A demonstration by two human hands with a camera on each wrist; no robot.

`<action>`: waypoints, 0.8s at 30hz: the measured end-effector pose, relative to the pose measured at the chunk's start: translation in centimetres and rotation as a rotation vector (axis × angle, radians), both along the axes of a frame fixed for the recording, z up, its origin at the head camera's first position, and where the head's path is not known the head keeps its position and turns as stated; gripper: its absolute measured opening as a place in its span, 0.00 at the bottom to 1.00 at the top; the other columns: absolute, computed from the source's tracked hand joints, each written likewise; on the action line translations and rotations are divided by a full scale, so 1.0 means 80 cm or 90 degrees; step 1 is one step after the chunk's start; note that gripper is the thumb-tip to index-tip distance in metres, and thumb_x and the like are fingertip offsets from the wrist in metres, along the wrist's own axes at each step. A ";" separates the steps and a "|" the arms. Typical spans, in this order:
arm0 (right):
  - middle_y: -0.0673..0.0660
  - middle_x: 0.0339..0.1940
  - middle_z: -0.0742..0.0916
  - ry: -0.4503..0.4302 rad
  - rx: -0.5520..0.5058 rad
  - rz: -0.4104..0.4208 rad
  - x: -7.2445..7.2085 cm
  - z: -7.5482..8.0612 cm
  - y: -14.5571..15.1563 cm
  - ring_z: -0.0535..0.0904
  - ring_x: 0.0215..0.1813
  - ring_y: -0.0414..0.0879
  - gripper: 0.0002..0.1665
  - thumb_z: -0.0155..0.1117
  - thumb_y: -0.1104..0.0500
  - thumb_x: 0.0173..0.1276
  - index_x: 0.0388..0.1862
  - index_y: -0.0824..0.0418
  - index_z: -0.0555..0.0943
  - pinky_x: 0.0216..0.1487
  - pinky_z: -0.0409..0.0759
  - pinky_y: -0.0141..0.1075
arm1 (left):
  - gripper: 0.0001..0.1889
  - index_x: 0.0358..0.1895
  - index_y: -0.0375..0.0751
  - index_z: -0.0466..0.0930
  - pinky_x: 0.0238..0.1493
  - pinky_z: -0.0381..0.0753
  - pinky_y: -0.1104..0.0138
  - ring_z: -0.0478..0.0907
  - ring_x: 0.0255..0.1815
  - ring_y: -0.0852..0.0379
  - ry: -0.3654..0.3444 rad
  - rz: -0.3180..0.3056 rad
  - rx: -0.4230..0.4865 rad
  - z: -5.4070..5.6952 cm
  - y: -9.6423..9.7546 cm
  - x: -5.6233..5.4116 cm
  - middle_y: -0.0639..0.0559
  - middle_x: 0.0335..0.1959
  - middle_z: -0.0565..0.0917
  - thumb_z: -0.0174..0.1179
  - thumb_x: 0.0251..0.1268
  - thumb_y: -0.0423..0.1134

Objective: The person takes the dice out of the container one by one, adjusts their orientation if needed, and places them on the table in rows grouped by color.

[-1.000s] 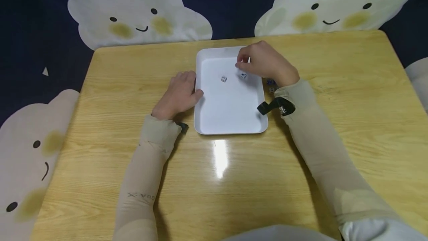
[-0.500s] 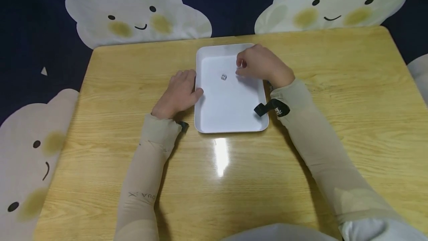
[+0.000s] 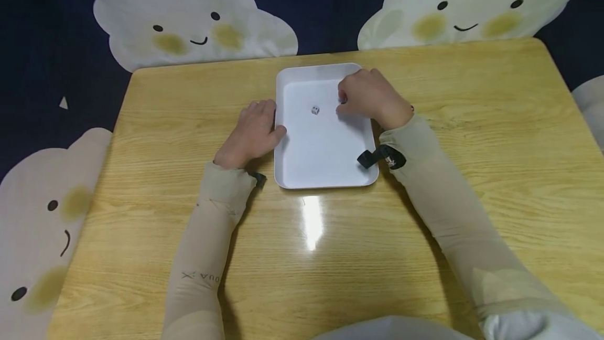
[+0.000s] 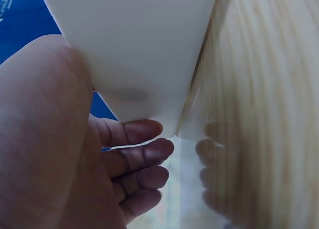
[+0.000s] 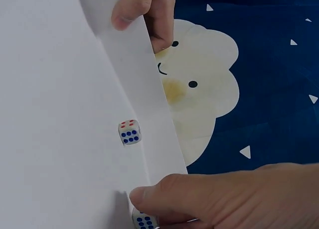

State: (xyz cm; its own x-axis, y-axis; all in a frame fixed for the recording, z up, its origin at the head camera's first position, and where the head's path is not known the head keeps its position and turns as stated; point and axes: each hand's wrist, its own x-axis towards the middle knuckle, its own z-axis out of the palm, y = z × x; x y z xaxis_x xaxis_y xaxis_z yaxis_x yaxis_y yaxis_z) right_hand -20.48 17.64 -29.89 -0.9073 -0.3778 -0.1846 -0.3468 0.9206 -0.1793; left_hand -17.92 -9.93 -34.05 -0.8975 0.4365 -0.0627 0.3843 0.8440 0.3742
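Note:
My left hand [image 3: 250, 133] grips the left wall of a white tray [image 3: 325, 161], its thumb over the rim and its fingers outside, as the left wrist view shows the fingers [image 4: 159, 152] against the outer wall. Inside the tray lies a white die [image 3: 315, 110], showing red and blue pips in the right wrist view. Over the tray's right half, my right hand [image 3: 373, 98] has its thumb and fingers bent together around a second die [image 5: 144, 220] with blue pips, partly hidden by the thumb, low over the tray floor.
The wooden table [image 3: 472, 172] extends on all sides of the tray. Behind it hangs a dark blue cloth [image 3: 325, 9] with cloud faces. A black strap [image 3: 384, 156] on the right sleeve hangs over the tray's right rim.
My right hand has come down over the second die, which lay visible in the tray, and now pinches it. The left hand and the other die have stayed put.

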 end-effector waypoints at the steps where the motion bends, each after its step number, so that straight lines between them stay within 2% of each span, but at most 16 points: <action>1: 0.59 0.45 0.91 -0.003 0.000 -0.001 0.000 -0.001 0.000 0.78 0.50 0.57 0.15 0.65 0.51 0.68 0.44 0.61 0.87 0.62 0.69 0.57 | 0.20 0.52 0.36 0.69 0.55 0.64 0.54 0.65 0.47 0.43 -0.001 0.001 0.000 0.000 0.000 0.000 0.42 0.44 0.74 0.45 0.67 0.48; 7: 0.59 0.45 0.91 0.002 0.001 0.000 -0.001 -0.005 0.002 0.79 0.49 0.57 0.15 0.64 0.52 0.68 0.43 0.61 0.88 0.60 0.69 0.57 | 0.20 0.52 0.36 0.70 0.54 0.64 0.54 0.65 0.46 0.42 0.006 -0.003 -0.001 -0.001 0.000 0.000 0.42 0.43 0.74 0.45 0.66 0.48; 15: 0.60 0.48 0.90 -0.019 -0.005 -0.014 -0.001 -0.003 0.002 0.78 0.52 0.57 0.14 0.64 0.55 0.68 0.46 0.62 0.88 0.65 0.66 0.57 | 0.21 0.53 0.35 0.70 0.54 0.64 0.54 0.65 0.46 0.42 0.006 -0.006 0.005 -0.001 0.000 0.000 0.42 0.43 0.74 0.45 0.66 0.48; 24: 0.59 0.43 0.90 -0.018 -0.011 0.001 0.002 0.001 0.001 0.77 0.47 0.55 0.13 0.64 0.54 0.68 0.43 0.61 0.87 0.63 0.67 0.54 | 0.20 0.52 0.35 0.70 0.53 0.63 0.55 0.64 0.45 0.43 0.004 -0.004 0.005 0.001 0.001 0.001 0.42 0.43 0.74 0.46 0.66 0.47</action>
